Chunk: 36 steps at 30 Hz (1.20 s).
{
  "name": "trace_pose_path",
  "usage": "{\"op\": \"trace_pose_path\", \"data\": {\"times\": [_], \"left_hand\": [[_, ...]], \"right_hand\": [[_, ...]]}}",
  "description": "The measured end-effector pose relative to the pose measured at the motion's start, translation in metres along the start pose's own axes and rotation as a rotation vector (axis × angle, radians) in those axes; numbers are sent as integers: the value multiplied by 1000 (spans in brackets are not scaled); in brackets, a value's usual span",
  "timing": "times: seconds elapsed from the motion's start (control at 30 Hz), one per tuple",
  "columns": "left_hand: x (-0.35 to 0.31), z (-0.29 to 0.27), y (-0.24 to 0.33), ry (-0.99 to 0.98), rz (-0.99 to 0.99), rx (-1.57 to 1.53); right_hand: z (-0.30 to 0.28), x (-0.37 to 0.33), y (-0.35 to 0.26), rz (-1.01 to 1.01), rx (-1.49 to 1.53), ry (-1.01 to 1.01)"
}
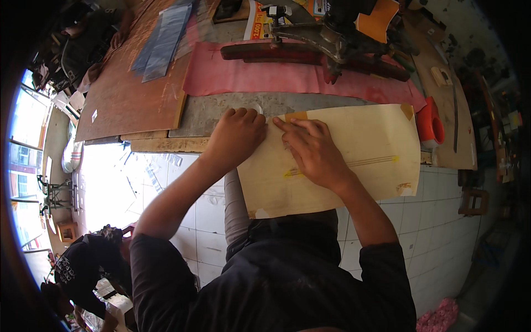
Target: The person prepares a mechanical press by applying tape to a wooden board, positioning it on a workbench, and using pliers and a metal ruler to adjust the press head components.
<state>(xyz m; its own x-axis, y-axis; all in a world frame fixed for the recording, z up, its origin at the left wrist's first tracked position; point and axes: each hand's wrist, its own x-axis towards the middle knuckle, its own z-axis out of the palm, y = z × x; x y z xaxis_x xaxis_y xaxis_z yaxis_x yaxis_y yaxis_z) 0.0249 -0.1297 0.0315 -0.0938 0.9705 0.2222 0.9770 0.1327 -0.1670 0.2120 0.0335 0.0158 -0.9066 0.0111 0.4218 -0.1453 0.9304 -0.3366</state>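
Note:
A large cream sheet [365, 138] hangs partly over the table's front edge. Thin dark lines with yellow marks at both ends cross it, and brown tape patches sit at its corners and top edge. My left hand [237, 134] is closed at the sheet's upper left corner, its fingers curled down. What they grip is hidden, though a small clear, shiny piece [258, 109] shows just beyond the knuckles. On the sheet's upper part, my right hand [312, 149] lies with fingers stretched forward, the index fingertip close to the top left corner by the brown tape.
Beyond the sheet, a dark metal machine with a long bar [276, 53] stands over pink cloth [221, 77]. A red ring-shaped object [430, 123] sits right of the sheet. Clear plastic strips [166, 41] lie on the brown board [121, 105]. Other people are at far left and lower left.

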Motion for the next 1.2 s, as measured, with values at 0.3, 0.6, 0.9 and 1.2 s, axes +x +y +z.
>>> {"op": "trace_pose_path", "data": {"times": [0.3,0.6,0.9,1.2], "left_hand": [[4,-10,-98,-103,37,-318],[-21,-88,-145,471,-253,-315],[-61,-21,-43,477,-669,-965],[-45,-35,-61,3,-210,-459]], "right_hand": [[-5,0,-1,-12,-22,-18],[-6,1,-2,12,15,-6],[-3,2,-8,51,54,11],[0,0,-7,22,19,20]]}}
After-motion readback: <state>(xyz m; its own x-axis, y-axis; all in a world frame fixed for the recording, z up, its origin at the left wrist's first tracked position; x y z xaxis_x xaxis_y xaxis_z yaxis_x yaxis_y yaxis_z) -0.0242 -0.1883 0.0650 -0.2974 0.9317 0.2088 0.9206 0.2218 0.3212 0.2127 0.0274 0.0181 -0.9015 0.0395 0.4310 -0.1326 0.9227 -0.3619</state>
